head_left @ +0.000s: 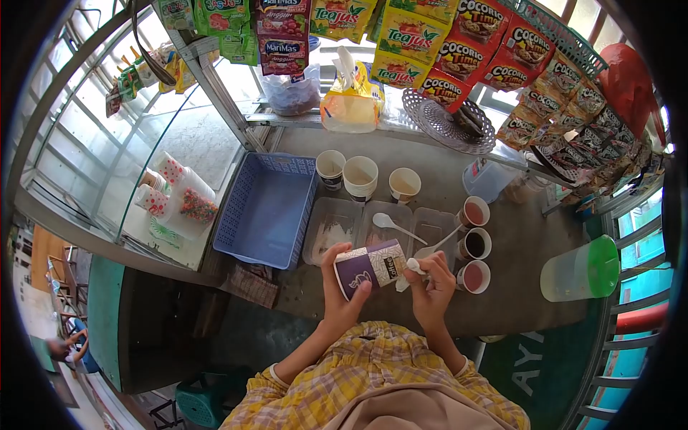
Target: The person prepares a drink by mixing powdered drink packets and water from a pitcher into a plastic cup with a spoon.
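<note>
My left hand (342,292) is wrapped round a purple and white paper coffee cup (369,269), tilted with its mouth to the right. Close to that mouth, my right hand (432,288) pinches a white wad (413,266) that looks like crumpled tissue. Just beyond the cup are three clear plastic tubs; the left tub (331,233) holds white powder. One white spoon (390,223) rests across the middle tub, and another spoon (438,245) lies over the right one. Beside my right hand stand cups with a red drink (474,212), a dark drink (474,244) and a pinkish drink (474,276).
Paper cups (360,175) stand behind the tubs, left of them a blue basket (266,208). A green-lidded pitcher (580,269) stands at the right. Drink sachets (405,39) hang overhead near a tissue pack (352,97). Another person (68,349) is far left.
</note>
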Demonstrator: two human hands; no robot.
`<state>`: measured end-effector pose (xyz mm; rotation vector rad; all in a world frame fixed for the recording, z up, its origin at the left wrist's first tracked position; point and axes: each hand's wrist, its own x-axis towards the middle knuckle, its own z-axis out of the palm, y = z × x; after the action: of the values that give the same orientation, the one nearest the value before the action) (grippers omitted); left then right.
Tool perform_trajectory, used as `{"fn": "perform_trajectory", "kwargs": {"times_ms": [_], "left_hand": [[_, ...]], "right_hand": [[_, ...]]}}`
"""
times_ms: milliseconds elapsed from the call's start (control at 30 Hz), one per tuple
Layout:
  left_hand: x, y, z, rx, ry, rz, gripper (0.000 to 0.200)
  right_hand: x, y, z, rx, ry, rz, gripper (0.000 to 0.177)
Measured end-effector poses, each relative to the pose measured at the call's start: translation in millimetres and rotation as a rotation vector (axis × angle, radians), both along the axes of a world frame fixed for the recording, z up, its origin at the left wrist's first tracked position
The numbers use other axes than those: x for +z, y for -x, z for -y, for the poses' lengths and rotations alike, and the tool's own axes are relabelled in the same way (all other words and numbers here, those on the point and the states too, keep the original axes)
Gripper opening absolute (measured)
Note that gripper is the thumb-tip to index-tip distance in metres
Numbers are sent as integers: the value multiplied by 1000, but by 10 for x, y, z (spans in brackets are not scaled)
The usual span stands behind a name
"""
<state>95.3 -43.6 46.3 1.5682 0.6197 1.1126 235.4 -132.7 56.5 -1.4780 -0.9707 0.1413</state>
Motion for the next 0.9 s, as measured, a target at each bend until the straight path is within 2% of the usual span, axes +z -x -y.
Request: {"fn": "perform_trajectory", "kwargs": {"times_ms": [67,133,233,300,400,600,633,733,800,900], "left_hand": [[107,-23,42,-32,331,86,58],[49,-7,9,32,64,-7,57],[-23,37,-40,66,-349,-114,57],[-22,44,-39,61,-566,-154,58],[-14,29,-69,31,-656,-122,58],[96,-6,2,-83,242,73,55],[77,1,-1,-68,184,65,54],[-13,14,-6,-29,52,79,51],[-37,5,2,-7,20,136,51],[-6,14,1,-26,179,184,48]], "right_hand": [[-10,-12,-6,14,9,-10,19],[-2,-25,-12,26,49,-111,19],[23,9,-38,68,-9,-421,19],[-22,-6,-29,54,10,-318,19],[-35,-9,19,52,8,-294,18],[-27,-21,29,96,39,-129,18],[-54,-39,19,111,32,-105,18],[88,42,-13,72,-2,-413,21],[76,38,-6,57,-66,-509,23],[-55,-35,65,75,-97,-506,24]]}}
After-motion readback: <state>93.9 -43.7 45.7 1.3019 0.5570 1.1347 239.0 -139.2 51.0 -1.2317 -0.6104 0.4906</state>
